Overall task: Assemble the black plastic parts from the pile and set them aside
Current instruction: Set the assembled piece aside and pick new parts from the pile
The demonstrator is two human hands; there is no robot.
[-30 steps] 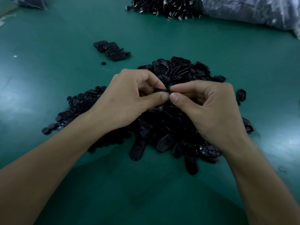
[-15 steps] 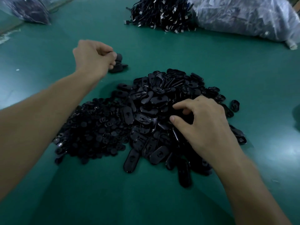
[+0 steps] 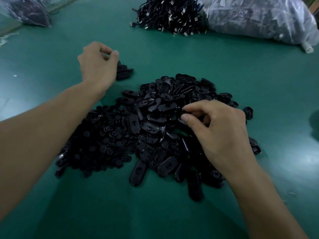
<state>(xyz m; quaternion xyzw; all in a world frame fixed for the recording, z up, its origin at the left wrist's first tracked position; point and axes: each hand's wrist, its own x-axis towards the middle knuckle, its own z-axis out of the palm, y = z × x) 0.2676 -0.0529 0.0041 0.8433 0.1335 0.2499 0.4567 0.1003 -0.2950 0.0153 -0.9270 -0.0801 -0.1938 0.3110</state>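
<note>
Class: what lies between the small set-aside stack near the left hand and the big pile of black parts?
Nothing: the head view shows only bare green table between the set-aside stack and the big pile.

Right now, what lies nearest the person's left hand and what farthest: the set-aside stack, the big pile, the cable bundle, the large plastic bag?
Head view, from the left hand:
1. set-aside stack, just beside it
2. big pile, toward the person, rightward
3. cable bundle, far side, ahead
4. large plastic bag, far right
</note>
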